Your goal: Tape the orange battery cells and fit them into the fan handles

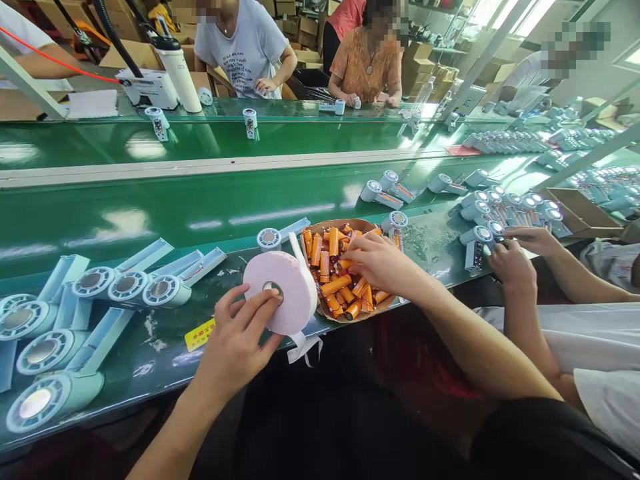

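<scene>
My left hand (239, 337) grips a big pink-white roll of tape (287, 290) at the near edge of the green bench; a loose white strip hangs below the roll. My right hand (377, 261) reaches into a shallow brown tray (345, 226) heaped with several orange cylindrical battery cells (334, 285), fingers curled among them. Whether it has hold of a cell is hidden by the fingers. A pale blue hand-held fan body (273, 237) lies just behind the roll.
Several pale blue fan bodies (125, 283) lie at my left, and more lie right of the tray (387, 190). A co-worker's hands (515, 257) handle fans at my right. A yellow label (199, 333) lies by the bench edge. People work across the conveyor.
</scene>
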